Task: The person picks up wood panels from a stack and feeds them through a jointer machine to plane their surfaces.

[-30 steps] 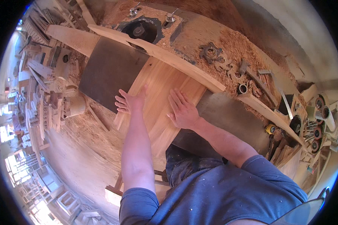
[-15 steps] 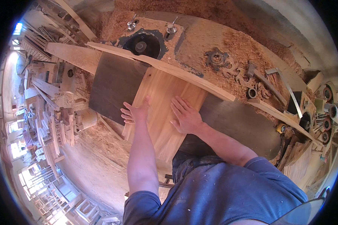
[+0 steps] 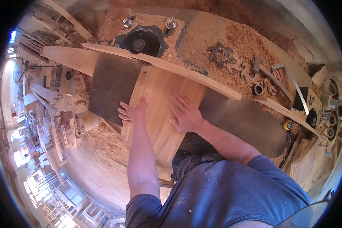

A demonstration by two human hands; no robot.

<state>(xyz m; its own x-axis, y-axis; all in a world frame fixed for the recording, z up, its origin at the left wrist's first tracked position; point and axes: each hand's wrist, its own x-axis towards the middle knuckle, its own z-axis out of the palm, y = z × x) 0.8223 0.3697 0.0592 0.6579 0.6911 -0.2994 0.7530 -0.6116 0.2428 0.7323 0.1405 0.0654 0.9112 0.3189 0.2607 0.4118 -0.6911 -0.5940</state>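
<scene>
A wide, pale wooden board [image 3: 158,86] lies flat on the dark metal machine table, its far end against the long wooden fence [image 3: 201,78]. My left hand [image 3: 134,113] is at the board's left edge, its thumb over the wood and its fingers spread out past the edge. On the right half of the board rests my right hand [image 3: 187,114], palm down with fingers stretched out. Neither hand is wrapped around anything. Behind the fence, a dark round recess with a spindle [image 3: 139,45] shows in the machine top.
The dark machine table [image 3: 239,121] extends on both sides of the board. Beyond the fence, among shavings, lie a toothed cutter head [image 3: 220,54], a hammer [image 3: 273,78], a metal square [image 3: 295,88] and a metal ring [image 3: 257,89]. A tape measure [image 3: 287,124] sits at the right; stacked timber [image 3: 51,133] stands left.
The whole view has shifted slightly. Both hands remain on the board in nearly the same pose, and the board's far end still meets the fence.
</scene>
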